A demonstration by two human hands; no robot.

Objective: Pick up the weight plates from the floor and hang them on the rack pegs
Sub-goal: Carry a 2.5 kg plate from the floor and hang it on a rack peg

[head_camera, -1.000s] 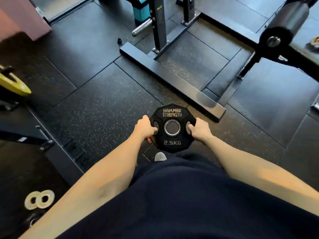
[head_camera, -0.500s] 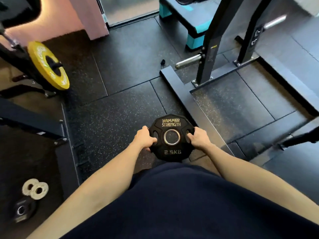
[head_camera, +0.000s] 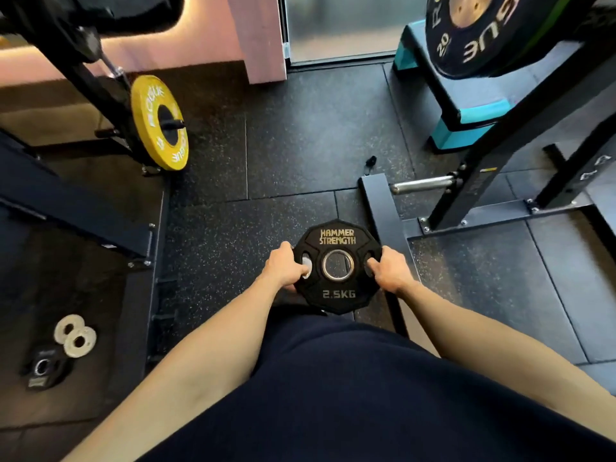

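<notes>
Overhead, both hands (head_camera: 287, 269) gripping HAMMER STRENGTH 2.5KG plate (head_camera: 337, 293), yellow ROGUE plate (head_camera: 146, 118)

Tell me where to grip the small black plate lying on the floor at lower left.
Probably by the rim of the small black plate, from above on its near side: it lies flat, and two pale grey discs crowd its far edge.

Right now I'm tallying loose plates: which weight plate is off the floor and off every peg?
The black 2.5KG Hammer Strength plate, held by left hand and right hand; the yellow plate hangs on a peg.
</notes>
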